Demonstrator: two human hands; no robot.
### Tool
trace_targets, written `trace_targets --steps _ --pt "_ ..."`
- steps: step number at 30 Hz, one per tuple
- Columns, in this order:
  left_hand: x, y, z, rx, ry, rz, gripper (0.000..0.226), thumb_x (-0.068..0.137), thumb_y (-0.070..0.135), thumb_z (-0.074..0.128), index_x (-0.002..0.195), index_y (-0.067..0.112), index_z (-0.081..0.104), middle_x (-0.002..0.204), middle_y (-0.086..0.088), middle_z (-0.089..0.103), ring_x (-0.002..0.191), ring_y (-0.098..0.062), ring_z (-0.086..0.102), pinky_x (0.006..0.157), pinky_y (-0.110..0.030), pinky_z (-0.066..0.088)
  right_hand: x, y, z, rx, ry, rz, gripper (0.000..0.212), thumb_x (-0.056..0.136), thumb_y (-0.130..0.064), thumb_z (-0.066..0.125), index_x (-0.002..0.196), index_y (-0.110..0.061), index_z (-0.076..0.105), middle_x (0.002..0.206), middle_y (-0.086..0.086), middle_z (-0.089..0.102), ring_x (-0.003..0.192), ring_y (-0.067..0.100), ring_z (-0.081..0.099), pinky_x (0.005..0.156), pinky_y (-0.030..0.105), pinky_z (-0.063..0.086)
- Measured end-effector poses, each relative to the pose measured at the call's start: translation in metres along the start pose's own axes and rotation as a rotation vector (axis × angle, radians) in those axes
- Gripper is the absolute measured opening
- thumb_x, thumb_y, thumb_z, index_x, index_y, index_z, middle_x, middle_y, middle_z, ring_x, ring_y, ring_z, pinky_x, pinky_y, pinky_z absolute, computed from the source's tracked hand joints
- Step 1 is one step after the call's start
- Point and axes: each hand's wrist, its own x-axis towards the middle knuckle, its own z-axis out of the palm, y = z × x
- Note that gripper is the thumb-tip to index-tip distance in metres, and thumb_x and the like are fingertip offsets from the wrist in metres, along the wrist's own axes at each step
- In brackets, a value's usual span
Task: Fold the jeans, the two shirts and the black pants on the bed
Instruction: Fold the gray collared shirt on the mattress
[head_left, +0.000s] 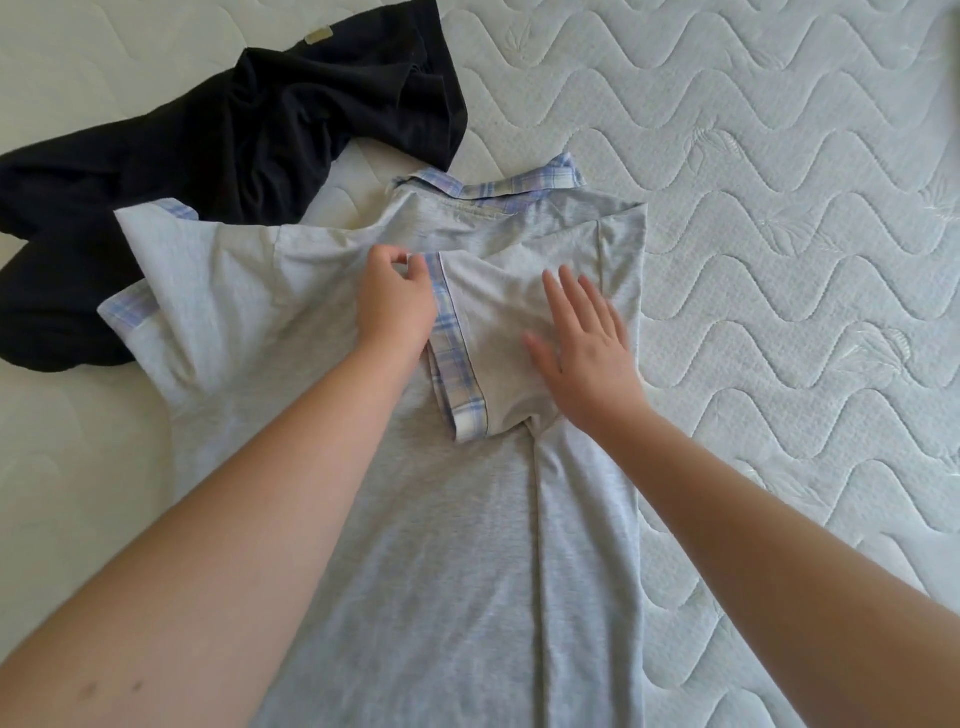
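A grey shirt (441, 519) with blue plaid collar and sleeve cuffs lies flat, back side up, on the bed. Its right side is folded inward, with the right sleeve laid over the back. My left hand (397, 304) pinches the plaid cuff of that folded sleeve near its upper end. Flat on the folded sleeve rests my right hand (584, 338), its fingers straight and spread. The black pants (218, 150) lie crumpled at the upper left, partly under the shirt's left sleeve. No jeans or second shirt are in view.
The white quilted mattress (779, 208) stretches bare to the right of the shirt and beyond it. A strip of mattress also shows at the lower left.
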Motion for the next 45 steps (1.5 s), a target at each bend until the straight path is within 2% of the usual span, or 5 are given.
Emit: trace_targets --steps 15,26,34,40,45 --pt "-0.035 -0.018 0.011 -0.1 -0.201 0.046 0.02 0.087 0.032 0.067 0.097 0.015 0.063 0.09 -0.003 0.071 0.087 -0.025 0.068 0.084 -0.051 0.055 0.066 0.045 -0.042 0.267 0.226 0.529 0.055 0.097 -0.04 0.051 0.147 -0.023 0.036 0.147 0.005 0.04 0.134 0.027 0.037 0.111 0.043 0.029" --pt "-0.032 -0.017 0.019 -0.093 -0.159 0.053 0.005 0.092 0.022 0.067 0.094 0.025 0.063 0.09 0.011 0.068 0.087 -0.011 0.066 0.088 -0.038 0.055 0.118 0.07 -0.087 0.293 0.03 0.531 0.013 0.091 -0.032 0.066 0.091 -0.02 0.061 0.089 -0.001 0.062 0.08 0.018 0.056 0.052 0.024 0.037" --pt "-0.04 -0.023 0.016 -0.093 -0.222 0.079 0.029 0.082 0.032 0.075 0.103 0.02 0.059 0.091 0.007 0.072 0.086 -0.012 0.068 0.081 -0.037 0.055 0.098 0.068 -0.062 0.371 0.291 0.549 0.03 0.093 -0.043 0.058 0.113 -0.022 0.057 0.113 -0.004 0.05 0.099 0.014 0.056 0.088 0.032 0.048" --pt "-0.065 -0.026 0.011 0.26 -0.064 0.601 0.02 0.087 -0.001 0.055 0.099 0.009 0.068 0.063 -0.005 0.059 0.061 -0.031 0.058 0.053 -0.024 0.031 0.057 0.041 -0.055 0.631 0.182 0.44 0.015 0.099 -0.036 0.051 0.106 -0.025 0.06 0.091 -0.005 0.071 0.078 0.012 0.068 0.064 0.026 0.05" --pt "-0.08 -0.032 0.01 0.392 -0.24 1.031 0.041 0.085 0.003 0.045 0.113 0.011 0.074 0.123 -0.005 0.068 0.111 -0.025 0.064 0.096 -0.035 0.053 0.033 0.019 -0.064 1.179 -0.17 0.659 0.055 0.093 -0.066 0.042 0.11 -0.018 0.063 0.093 0.001 0.072 0.082 0.015 0.07 0.074 0.031 0.055"
